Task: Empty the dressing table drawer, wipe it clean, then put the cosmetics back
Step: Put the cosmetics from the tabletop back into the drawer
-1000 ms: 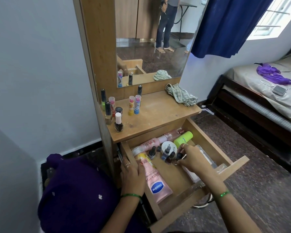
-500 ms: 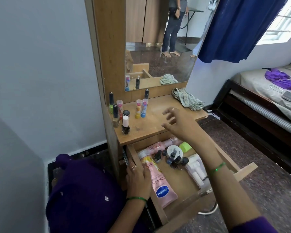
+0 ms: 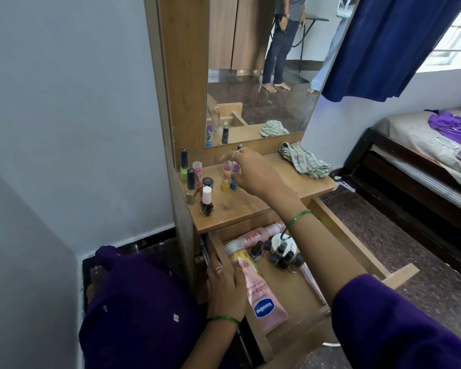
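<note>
The wooden drawer (image 3: 351,243) of the dressing table stands pulled open. Inside lie a pink Vaseline tube (image 3: 264,302), a pink spray bottle (image 3: 256,233), a white round jar (image 3: 278,238) and several small dark nail polish bottles (image 3: 280,258). My left hand (image 3: 224,288) rests on the drawer's left wall, thumb against the pink tube. My right hand (image 3: 256,174) is up over the tabletop (image 3: 250,206), its blurred fingers at two small tubes (image 3: 229,181) with yellow and blue bases. Whether it holds anything is unclear.
Nail polishes and small tubes (image 3: 197,182) stand at the tabletop's left; a white-capped bottle (image 3: 206,201) is nearest the front. A checked cloth (image 3: 304,161) lies at the back right under the mirror (image 3: 264,75). A bed (image 3: 423,161) stands to the right.
My right hand left the small bottles in the drawer, rose over the tabletop and reached back to the two tubes. My left hand stayed on the drawer wall.
</note>
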`<action>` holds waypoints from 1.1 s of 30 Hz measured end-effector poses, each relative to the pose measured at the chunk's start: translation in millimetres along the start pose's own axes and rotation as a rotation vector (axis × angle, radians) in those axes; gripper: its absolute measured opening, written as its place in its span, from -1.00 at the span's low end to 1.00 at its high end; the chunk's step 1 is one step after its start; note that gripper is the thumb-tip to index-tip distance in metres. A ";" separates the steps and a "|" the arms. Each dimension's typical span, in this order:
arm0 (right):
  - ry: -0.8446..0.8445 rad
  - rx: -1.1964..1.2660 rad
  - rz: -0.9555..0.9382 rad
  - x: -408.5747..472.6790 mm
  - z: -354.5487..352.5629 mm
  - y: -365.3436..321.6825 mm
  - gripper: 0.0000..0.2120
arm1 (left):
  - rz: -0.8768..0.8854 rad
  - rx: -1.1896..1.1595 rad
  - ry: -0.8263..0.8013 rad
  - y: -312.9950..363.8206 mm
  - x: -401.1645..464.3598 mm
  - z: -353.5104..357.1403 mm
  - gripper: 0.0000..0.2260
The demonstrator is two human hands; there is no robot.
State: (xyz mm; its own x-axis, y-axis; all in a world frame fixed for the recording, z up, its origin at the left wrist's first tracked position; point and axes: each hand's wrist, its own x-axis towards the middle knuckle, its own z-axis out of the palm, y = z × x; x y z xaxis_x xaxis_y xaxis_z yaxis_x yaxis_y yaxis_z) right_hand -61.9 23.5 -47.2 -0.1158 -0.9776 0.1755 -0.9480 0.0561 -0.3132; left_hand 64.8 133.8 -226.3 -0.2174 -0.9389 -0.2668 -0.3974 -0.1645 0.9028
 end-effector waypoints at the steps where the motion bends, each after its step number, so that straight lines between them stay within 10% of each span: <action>1: 0.006 -0.019 -0.007 1.4 0.9 0.6 -0.56 | -0.002 -0.004 0.005 0.2 -0.1 0.1 -0.42; 15: 0.227 0.115 0.041 -47.8 -16.1 23.3 -0.79 | 0.029 0.002 0.026 5.5 -2.4 -3.5 -0.48; 33: -0.036 0.088 0.293 -153.2 38.9 54.1 -0.89 | 0.024 0.014 0.022 7.0 -1.5 -5.0 -0.50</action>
State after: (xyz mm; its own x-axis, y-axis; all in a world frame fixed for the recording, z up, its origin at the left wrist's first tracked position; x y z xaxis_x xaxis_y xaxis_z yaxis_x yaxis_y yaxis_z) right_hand -84.0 168.4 -127.3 -0.3688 -0.9289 0.0328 -0.8460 0.3208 -0.4260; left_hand 66.8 132.5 -217.9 -0.2071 -0.9491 -0.2372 -0.4049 -0.1376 0.9040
